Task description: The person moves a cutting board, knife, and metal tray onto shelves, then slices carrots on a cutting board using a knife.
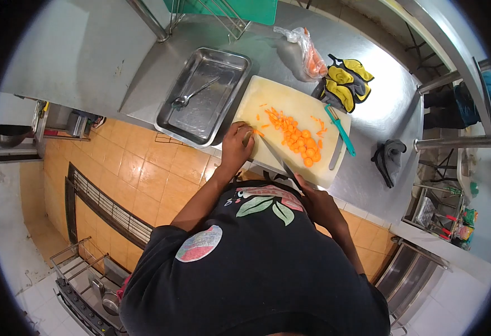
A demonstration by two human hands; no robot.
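Observation:
My right hand [319,206] is wrapped round the handle of a kitchen knife [278,158]. The blade points away from me over the near edge of the cream cutting board [262,92]. At the board's near left corner, my left hand [237,148] has its fingers curled over a piece of carrot [259,133], mostly hidden, with the knife tip close by. Carrot slices [304,147] lie heaped mid-board, with smaller bits scattered to the left and right. A turquoise-handled peeler [341,131] rests across the board's right edge.
Left of the board is a steel tray [164,126] with a spoon [182,101] in it. A plastic bag of carrots [313,60] and yellow-and-black gloves [346,81] lie behind the board. A dark grey cloth item [390,159] sits at the right on the steel table [368,185].

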